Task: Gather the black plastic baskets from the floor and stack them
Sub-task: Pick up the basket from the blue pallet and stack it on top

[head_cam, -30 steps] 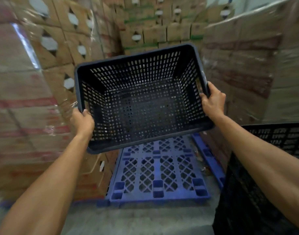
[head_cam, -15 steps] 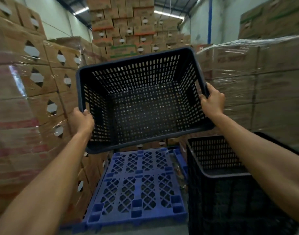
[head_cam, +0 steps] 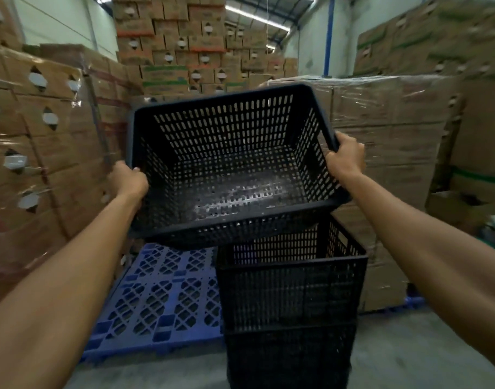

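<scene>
**Black basket held up over the stack**

A black plastic basket with slotted walls and a holed bottom (head_cam: 235, 175) is hanging in the air in the middle of the scene. It is empty and its open top is tipping toward the near side, so light is shining on its floor. Its near right corner is sitting above the stack of black plastic baskets (head_cam: 291, 304), which is standing on the grey floor (head_cam: 426, 346) just right of a blue plastic pallet (head_cam: 162, 299). I cannot tell if the held basket is touching the stack.

Half a second ago the stack was showing low at the right. Now it is showing nearer the middle, right under the held basket, and more of the ceiling is showing.

The left hand (head_cam: 128, 182) is gripping the left rim, fingers wrapping tight around the edge. The right hand (head_cam: 346, 157) is clamping on the right rim the same way. Both arms are reaching forward, nearly straight. Piles of brown cardboard boxes (head_cam: 170, 51) are standing all around.
</scene>
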